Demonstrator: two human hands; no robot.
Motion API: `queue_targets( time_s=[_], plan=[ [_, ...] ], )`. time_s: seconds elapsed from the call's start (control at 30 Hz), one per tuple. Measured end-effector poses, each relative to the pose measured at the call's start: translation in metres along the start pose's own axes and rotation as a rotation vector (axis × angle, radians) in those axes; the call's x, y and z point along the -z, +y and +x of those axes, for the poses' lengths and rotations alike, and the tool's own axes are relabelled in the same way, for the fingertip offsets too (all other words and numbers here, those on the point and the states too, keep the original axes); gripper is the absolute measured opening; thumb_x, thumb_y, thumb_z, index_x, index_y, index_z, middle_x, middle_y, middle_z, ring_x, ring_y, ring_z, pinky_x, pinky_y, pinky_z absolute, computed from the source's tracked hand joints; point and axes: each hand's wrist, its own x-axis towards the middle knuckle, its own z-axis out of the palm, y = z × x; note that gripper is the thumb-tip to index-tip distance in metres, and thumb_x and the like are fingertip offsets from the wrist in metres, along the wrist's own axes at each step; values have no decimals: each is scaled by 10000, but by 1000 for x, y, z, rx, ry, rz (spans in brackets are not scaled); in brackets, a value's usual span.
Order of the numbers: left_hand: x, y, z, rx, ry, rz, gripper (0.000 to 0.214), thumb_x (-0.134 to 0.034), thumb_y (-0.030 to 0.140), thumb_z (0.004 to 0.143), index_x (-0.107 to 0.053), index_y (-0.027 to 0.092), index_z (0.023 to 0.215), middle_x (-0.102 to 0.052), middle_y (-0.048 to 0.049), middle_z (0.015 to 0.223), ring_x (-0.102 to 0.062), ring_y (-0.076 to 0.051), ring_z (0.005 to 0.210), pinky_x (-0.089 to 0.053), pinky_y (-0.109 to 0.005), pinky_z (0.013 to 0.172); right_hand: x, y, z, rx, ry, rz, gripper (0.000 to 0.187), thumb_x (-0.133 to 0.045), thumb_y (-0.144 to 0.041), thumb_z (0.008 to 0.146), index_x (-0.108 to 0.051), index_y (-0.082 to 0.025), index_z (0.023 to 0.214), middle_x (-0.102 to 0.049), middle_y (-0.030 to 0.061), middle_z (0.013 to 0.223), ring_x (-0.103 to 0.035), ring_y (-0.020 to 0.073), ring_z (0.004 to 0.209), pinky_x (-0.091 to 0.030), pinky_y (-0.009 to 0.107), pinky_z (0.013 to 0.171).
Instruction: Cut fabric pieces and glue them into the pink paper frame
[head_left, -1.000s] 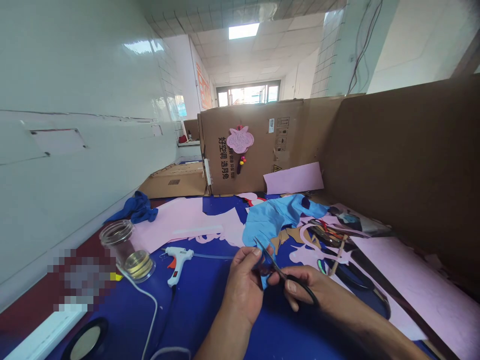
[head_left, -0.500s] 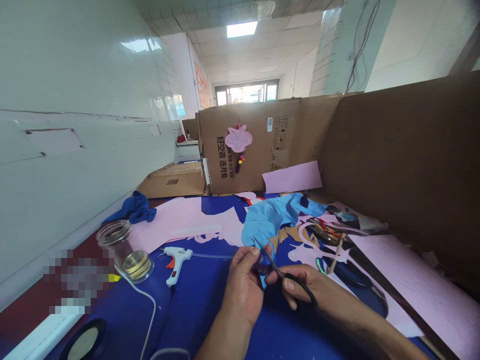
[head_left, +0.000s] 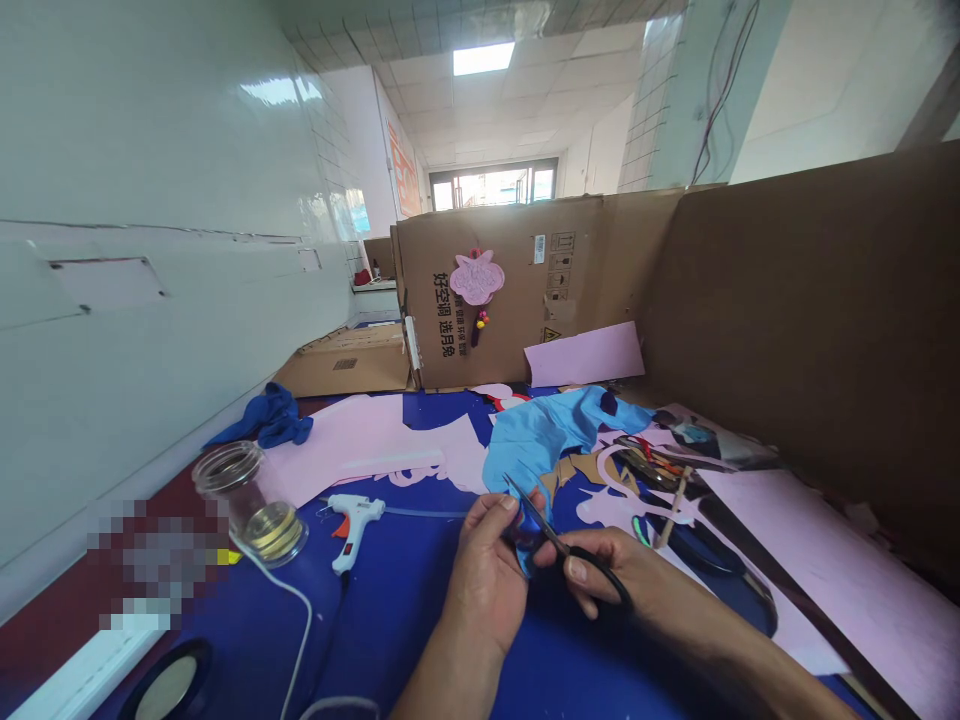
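Left hand: your left hand (head_left: 487, 585) is pressed together, thumb and fingers pinching a small blue piece (head_left: 525, 548) just above the table cover
Right hand: your right hand (head_left: 611, 580) is curled closed around the black handles of the scissors (head_left: 551, 535), with the fingers through the loops
Scissors: the blades point away from you and to the left, and they touch the small blue piece between your two hands; you cannot tell how far the blades are apart
Small blue piece: it is held in the air in front of you, near the lower edge of the light blue sheet (head_left: 547, 430), which lies flat behind it
Table cover: the dark blue table cover (head_left: 390, 610) is under both hands
Left of your hands: a white glue gun (head_left: 354, 515) lies on its side, its cord running toward you; further left a glass jar (head_left: 247, 495) lies tilted, and a roll of tape (head_left: 171, 682) is at the near edge
Behind: a large pink sheet (head_left: 360, 445) is spread flat, with a crumpled blue cloth (head_left: 266, 418) beside the wall
Far end: a cardboard box (head_left: 525, 320) stands upright, a pink ornament (head_left: 477, 280) hangs on its face
Right side: a cardboard wall (head_left: 810, 330) closes the table, with pink and dark scraps lying before it
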Motion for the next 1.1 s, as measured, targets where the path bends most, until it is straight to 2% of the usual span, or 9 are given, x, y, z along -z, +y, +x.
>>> queue_targets(
  time_s=[0.27, 0.37, 0.57, 0.9, 1.1],
  plan=[
    [1, 0, 1, -5, -17, 56, 443, -1008, 358, 578, -679, 183, 816, -806, -102, 915, -786, -290, 983, -601, -295, 684, 2, -3, 1, 16, -11, -24, 618, -663, -741, 952, -798, -175, 1162, -555, -20, 689, -395, 146, 673, -241, 299, 648],
    [1, 0, 1, -12, -7, 69, 436, -1014, 343, 569, -690, 172, 806, -803, -99, 885, -788, -286, 974, -608, -312, 746, 1, -4, 1, 5, -10, -29, 648, -665, -765, 933, -801, -170, 1148, -548, -20, 685, -382, 143, 667, -235, 297, 639],
    [0, 3, 2, -3, 28, 73, 436, -1017, 316, 543, -684, 171, 786, -808, -102, 879, -788, -279, 922, -600, -313, 731, -1, -5, 0, -20, 7, -30, 676, -672, -784, 911, -804, -171, 1163, -556, -14, 686, -392, 150, 670, -242, 299, 642],
    [1, 7, 3, 18, 7, 83, 411, -1002, 295, 553, -672, 173, 763, -813, -107, 873, -783, -258, 884, -593, -304, 748, 2, -4, -1, -5, -2, -55, 657, -657, -773, 930, -810, -179, 1164, -549, -12, 677, -395, 151, 661, -242, 299, 637],
    [1, 13, 4, 46, -21, 121, 389, -991, 284, 547, -685, 168, 756, -812, -113, 857, -790, -265, 878, -604, -323, 794, 3, -4, -2, -7, -4, -37, 684, -683, -793, 897, -810, -169, 1148, -531, -17, 682, -417, 146, 653, -265, 293, 638]
  ],
)
